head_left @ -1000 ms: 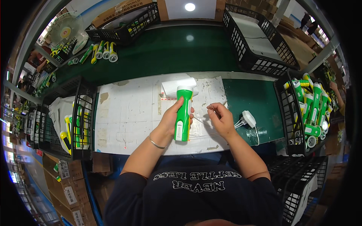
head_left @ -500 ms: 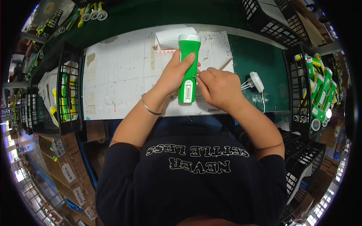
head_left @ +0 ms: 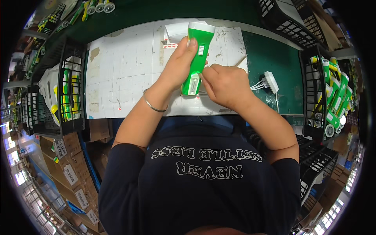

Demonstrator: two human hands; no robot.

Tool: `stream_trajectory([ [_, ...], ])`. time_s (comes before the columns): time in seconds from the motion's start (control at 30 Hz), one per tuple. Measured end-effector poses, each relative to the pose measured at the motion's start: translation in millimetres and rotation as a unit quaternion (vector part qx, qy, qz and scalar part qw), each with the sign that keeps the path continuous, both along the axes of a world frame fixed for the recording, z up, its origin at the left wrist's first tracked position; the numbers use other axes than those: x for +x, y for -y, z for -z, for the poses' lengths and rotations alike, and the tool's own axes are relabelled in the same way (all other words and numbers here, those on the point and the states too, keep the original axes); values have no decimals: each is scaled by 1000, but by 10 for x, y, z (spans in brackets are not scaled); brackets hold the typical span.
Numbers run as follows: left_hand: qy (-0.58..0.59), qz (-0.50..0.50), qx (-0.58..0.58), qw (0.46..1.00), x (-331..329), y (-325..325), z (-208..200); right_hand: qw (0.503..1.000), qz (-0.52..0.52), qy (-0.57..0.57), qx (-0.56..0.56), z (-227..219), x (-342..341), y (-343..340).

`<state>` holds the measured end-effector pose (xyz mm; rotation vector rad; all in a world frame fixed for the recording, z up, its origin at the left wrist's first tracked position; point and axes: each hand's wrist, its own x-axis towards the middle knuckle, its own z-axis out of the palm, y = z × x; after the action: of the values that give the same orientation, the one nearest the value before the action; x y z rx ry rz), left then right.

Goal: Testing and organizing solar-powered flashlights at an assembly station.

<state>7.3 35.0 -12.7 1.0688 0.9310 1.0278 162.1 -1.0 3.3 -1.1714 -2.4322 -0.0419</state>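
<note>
A green flashlight [head_left: 199, 58] with a white head stands tilted over the worktable, its head pointing away from me and slightly right. My left hand [head_left: 181, 64] is wrapped round its body from the left, thumb on top beside the white slide switch [head_left: 201, 50]. Near the flashlight's tail is a pale oblong panel [head_left: 193, 84]. My right hand [head_left: 226, 84] is closed, its thumb and forefinger pinched against the right edge of the body near that panel. Whatever those fingertips hold is too small and hidden to make out.
White cables run from a white charger block [head_left: 270, 82] on the table's right toward my right hand. A white paper roll [head_left: 178, 32] lies behind the flashlight. Black crates of green and yellow flashlights stand left [head_left: 72, 94] and right [head_left: 319, 94]. More flashlights [head_left: 100, 7] lie at the far left.
The flashlight has turned in my left hand, so its slide switch now shows, and its head leans further right. My right hand stays pinched at its side.
</note>
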Motion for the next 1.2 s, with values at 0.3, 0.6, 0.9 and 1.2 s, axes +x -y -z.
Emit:
stream_trajectory([
  [0.3, 171, -60, -69, 981, -207, -110, 42, 989, -121, -60, -56, -57, 12, 254],
  [0.6, 393, 89, -347, 847, -224, -136, 235, 793, 43, -453, -405, 156, -79, -360],
  [0.9, -66, 102, -37, 992, -203, 65, -55, 790, 56, -430, -432, 49, 241, -482],
  [1.2, -543, 204, 203, 789, -725, 230, -388, 792, -55, -358, -492, 7, 531, -381],
])
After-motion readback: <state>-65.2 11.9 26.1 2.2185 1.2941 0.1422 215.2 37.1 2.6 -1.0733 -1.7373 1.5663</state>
